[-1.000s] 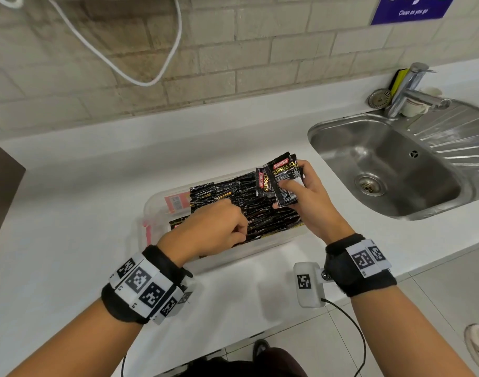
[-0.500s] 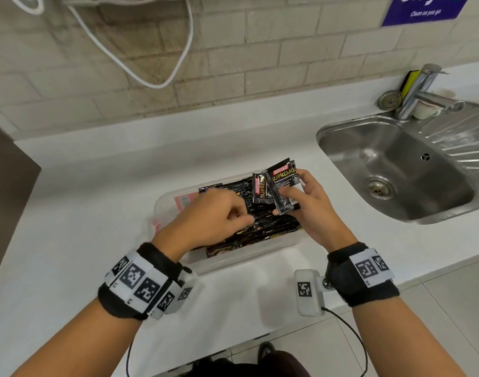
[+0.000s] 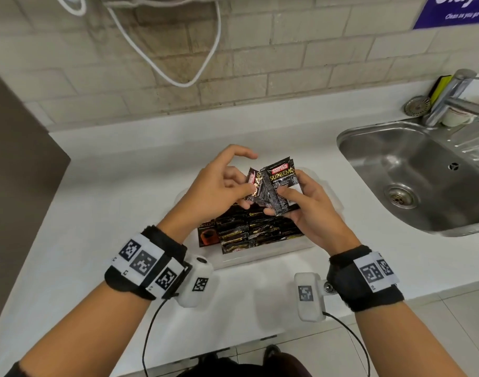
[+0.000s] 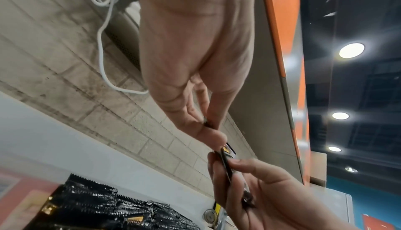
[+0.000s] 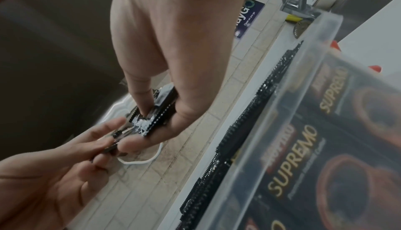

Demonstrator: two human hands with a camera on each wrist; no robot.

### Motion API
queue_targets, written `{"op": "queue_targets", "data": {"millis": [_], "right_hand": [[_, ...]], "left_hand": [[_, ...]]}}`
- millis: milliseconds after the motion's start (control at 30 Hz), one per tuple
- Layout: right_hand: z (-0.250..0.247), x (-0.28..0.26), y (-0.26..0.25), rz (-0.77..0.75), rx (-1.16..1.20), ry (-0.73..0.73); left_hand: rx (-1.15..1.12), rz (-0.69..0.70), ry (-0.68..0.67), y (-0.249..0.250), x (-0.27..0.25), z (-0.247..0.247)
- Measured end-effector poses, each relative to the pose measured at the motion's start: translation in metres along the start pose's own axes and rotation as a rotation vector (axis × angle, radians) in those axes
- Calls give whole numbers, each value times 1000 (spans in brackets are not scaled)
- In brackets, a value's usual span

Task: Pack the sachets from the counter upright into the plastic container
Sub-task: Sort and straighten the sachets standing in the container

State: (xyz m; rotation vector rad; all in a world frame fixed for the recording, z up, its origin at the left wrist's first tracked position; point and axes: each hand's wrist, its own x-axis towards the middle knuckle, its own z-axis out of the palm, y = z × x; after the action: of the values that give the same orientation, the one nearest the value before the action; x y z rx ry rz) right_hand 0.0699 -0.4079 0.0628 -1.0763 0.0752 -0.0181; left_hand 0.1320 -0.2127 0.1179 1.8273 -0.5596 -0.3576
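**Black sachets held over the plastic container, one passing between the hands**

Black foil sachets fill most of the clear plastic container (image 3: pixel 263 257) on the white bench (image 3: pixel 118 202). They stand on edge in tight rows, with the saw-tooth tops up. There are too many to count exactly. One more sachet with a coffee cup picture leans at the left end (image 3: pixel 207 236).

Both hands are raised just above the far part of the container. The right hand (image 3: pixel 311 210) holds a small bunch of sachets (image 3: pixel 283 186) between thumb and fingers. At least two are visible in the head view; the right wrist view shows several edges pressed together, so the real number cannot be told. The left hand (image 3: pixel 219 186) pinches one sachet (image 3: pixel 256 186) of this bunch with thumb and forefinger, while its other fingers are spread loosely.

The long axis of the held sachets is nearly upright, with the brand name at the top and only a small tilt to the right. The packed rows lie directly below and toward the person. The left hand is nearer to the free space at the left end of the rows, so it probably lowers its sachet there, without turning it much.

A steel sink (image 3: pixel 412 180) is to the right, well apart.
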Motion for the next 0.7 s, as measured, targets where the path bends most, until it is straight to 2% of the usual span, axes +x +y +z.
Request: {"op": "queue_targets", "data": {"millis": [100, 167, 233, 267, 367, 500, 700], "right_hand": [[1, 2, 1, 5, 4, 22], [1, 3, 2, 8, 10, 10], [1, 4, 2, 19, 17, -11], [1, 5, 2, 28, 14, -20], [1, 8, 5, 88, -3, -59], [2, 11, 9, 154, -75, -100], [-4, 16, 4, 100, -59, 13]], "left_hand": [[-50, 12, -59, 6, -5, -9], [-59, 25, -190, 8, -10, -19], [26, 58, -306, 9, -15, -27], [117, 91, -314, 10, -17, -30], [363, 180, -201, 8, -19, -30], [323, 236, -110, 5, -19, -36], [332, 136, -140, -8, -23, -44]]}}
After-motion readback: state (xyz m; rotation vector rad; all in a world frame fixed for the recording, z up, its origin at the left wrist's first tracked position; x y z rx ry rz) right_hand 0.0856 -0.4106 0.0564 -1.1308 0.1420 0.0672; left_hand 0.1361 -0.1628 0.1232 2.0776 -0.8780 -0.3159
